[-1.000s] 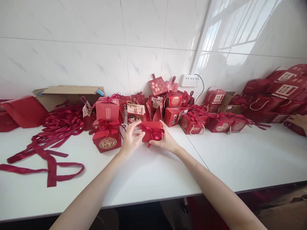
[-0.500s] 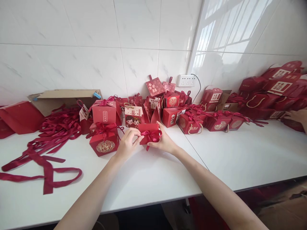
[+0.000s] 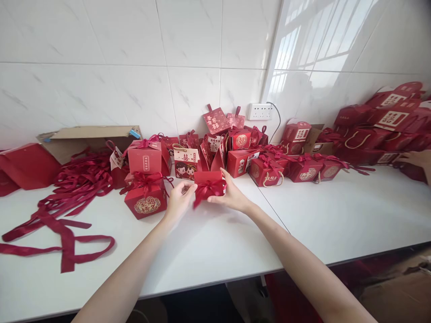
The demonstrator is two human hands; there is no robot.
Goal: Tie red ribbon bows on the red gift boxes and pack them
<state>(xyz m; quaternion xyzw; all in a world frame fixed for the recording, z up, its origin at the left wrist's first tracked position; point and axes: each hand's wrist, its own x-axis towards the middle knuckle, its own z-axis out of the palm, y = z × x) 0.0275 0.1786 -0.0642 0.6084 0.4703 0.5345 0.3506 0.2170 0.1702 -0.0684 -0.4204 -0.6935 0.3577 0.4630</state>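
Observation:
A small red gift box (image 3: 204,176) is tilted just above the white tabletop, with a dark red ribbon bow (image 3: 209,190) across its front. My right hand (image 3: 232,194) grips the box's right side, thumb along the lower front edge. At the left edge of the box is my left hand (image 3: 179,197), its fingers curled and the thumb near the fingertips. Whether anything is between those fingertips I cannot make out. One ribbon tail (image 3: 198,200) hangs down beside the left thumb, slightly blurred.
Left stand a red box with a gold emblem (image 3: 145,205), a ribbon heap (image 3: 81,175) and a cardboard carton (image 3: 94,133). Behind are several gift boxes (image 3: 269,172) and a white socket strip (image 3: 260,111). Far right, another person's hand (image 3: 419,160) is by stacked boxes (image 3: 363,139).
My left hand has drawn slightly left and away from the bow. The ribbon tail that was at its fingers now hangs lower in front of the box. My right hand keeps its hold.

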